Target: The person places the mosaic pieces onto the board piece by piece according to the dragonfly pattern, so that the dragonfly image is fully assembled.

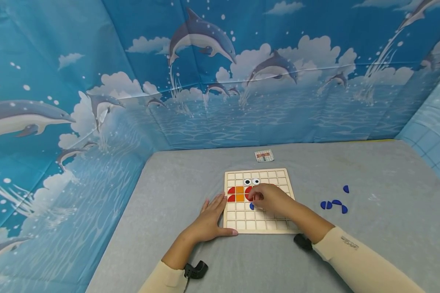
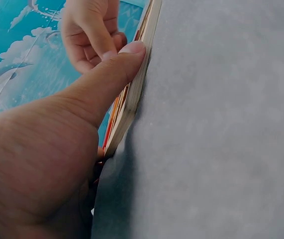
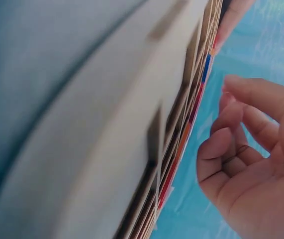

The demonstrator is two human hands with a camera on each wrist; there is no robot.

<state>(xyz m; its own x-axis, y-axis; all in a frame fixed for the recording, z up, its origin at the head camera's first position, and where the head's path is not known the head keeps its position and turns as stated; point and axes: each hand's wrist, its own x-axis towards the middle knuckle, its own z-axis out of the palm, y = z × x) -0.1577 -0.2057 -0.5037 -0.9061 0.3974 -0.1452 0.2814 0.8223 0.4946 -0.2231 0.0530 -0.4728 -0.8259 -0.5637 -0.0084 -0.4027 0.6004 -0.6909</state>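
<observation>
A square wooden grid board (image 1: 240, 226) lies on the table, bearing red quarter-round pieces (image 1: 231, 198), orange squares (image 1: 240, 198), two round eye pieces (image 1: 247, 182) and a blue piece (image 1: 251, 206). My left hand (image 1: 207, 224) rests at the board's front left corner, straight fingers along the left side and thumb (image 2: 132, 52) against the front edge. Above the middle of the board is my right hand (image 1: 269, 197), its fingers curled and its fingertips close together beside the red and blue pieces. Nothing shows between those fingertips (image 3: 231, 79) in the right wrist view.
Several loose blue pieces (image 1: 336, 202) lie on the grey table (image 1: 388, 228) right of the board. A small printed pattern card (image 1: 264, 155) lies behind it. A blue dolphin-print sheet (image 1: 205, 118) rises along the table's back and left sides.
</observation>
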